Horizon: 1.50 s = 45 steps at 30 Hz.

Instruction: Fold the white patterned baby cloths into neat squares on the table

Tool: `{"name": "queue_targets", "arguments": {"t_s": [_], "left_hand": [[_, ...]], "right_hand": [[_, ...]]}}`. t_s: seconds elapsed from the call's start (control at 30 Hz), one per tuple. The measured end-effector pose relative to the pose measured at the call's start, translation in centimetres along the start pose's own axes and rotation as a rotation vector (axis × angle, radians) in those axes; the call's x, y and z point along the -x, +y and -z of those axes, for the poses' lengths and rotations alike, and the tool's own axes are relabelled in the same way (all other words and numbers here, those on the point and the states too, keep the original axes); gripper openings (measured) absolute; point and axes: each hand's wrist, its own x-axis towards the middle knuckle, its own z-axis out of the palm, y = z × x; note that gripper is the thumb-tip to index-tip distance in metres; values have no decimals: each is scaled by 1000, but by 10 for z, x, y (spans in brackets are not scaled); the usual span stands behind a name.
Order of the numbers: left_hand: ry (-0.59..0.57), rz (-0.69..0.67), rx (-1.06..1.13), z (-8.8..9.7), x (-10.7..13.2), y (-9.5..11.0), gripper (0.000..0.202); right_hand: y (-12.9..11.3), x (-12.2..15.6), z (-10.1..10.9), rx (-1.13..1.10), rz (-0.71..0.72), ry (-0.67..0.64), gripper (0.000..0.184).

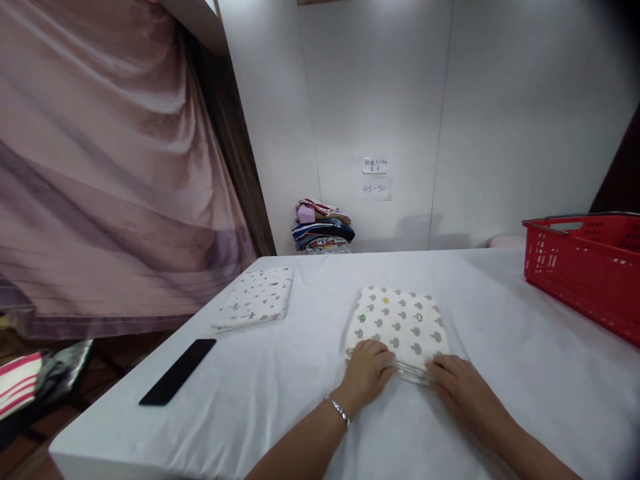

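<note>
A folded white cloth with a grey mushroom-like print and a few green and yellow motifs lies in front of me on the white-covered table. My left hand, with a silver bracelet at the wrist, grips the near edge of this cloth toward its left corner. At the near right corner my right hand has its fingers closed on the layered edge. The thumbs and the undersides of the fingers are partly hidden. Farther left lies a second folded white cloth with a small dark print, apart from both hands.
A flat black rectangular object lies near the table's left edge. On the right stands a red plastic basket. Stacked folded fabrics sit beyond the far edge by the wall. A pinkish curtain hangs at left.
</note>
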Motion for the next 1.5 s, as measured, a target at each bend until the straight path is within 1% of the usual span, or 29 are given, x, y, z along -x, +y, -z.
{"name": "queue_targets", "arguments": {"t_s": [0.1,0.17,0.3,0.4,0.53,0.63,0.7,0.83,0.97,1.1,1.17,1.33,1.5], "left_hand": [[30,49,-42,1,0,1,17],[19,58,-58,1,1,-1,15],[-13,46,-31,2,3,-6,12],[-5,41,3,1,5,-8,14],[73,62,22,2,8,-9,14],[157,137,26,8,10,-9,17],[176,181,31,11,10,-9,17],[154,197,42,16,8,-7,13],[150,192,42,20,8,-7,20],[183,215,41,21,10,-11,21],[177,213,52,20,11,-14,20],[106,165,43,19,14,-23,21],[120,172,35,18,17,-29,24]], "right_hand": [[-7,-10,-2,-1,-3,-23,24],[-9,-14,-7,-4,-3,-43,22],[-6,-10,-17,-27,21,-34,23],[-4,-5,-20,-42,12,-31,23],[-4,-5,-17,-66,-31,-67,23],[-6,-10,-14,-74,-51,-85,21],[-9,-15,-13,-66,-39,-61,23],[-12,-21,-19,-47,-4,15,28],[-9,-17,-30,-34,9,5,31],[-4,-10,-35,-16,19,-5,33],[-3,-8,-36,-16,24,6,32],[-5,-12,-34,-42,33,57,27],[-10,-20,-25,-57,14,26,20]]}}
